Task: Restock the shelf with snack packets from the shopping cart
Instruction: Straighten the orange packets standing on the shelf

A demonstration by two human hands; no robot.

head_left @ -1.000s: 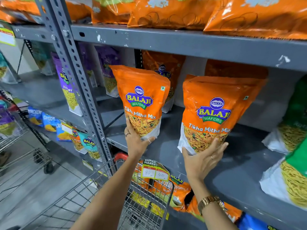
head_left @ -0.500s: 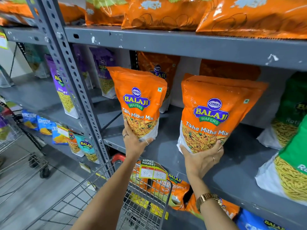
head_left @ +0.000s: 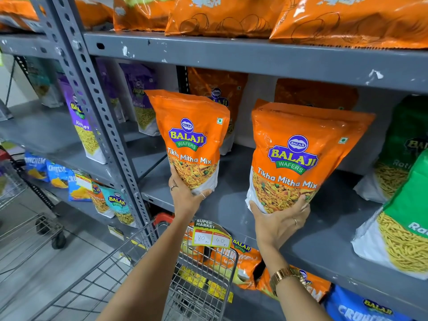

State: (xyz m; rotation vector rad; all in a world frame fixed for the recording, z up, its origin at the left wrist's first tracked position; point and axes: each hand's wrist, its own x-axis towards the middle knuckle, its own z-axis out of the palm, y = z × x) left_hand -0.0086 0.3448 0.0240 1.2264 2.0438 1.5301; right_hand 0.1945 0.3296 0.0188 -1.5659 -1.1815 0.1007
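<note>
Two orange Balaji "Tikha Mitha Mix" packets stand upright at the grey middle shelf [head_left: 227, 205]. My left hand [head_left: 185, 198] grips the bottom of the left orange packet [head_left: 190, 140], holding it at the shelf's front. My right hand [head_left: 280, 218], with a ring and a gold watch on the wrist, grips the bottom of the right orange packet [head_left: 298, 154]. Behind them at the shelf's back stand two more orange packets [head_left: 217, 89], partly hidden. The wire shopping cart [head_left: 203, 274] sits below my arms.
A perforated grey upright post [head_left: 92, 107] stands left of the left packet. Purple packets [head_left: 76, 126] fill the left bay, green packets [head_left: 403, 205] the right. A price tag [head_left: 212, 237] hangs on the shelf edge. Orange bags lie on the top shelf [head_left: 254, 54]. Another cart [head_left: 27, 228] stands at the left.
Both hands have pushed the two orange packets slightly further onto the shelf, and my right hand's grip has tightened around its packet's base. The view has shifted a little.
</note>
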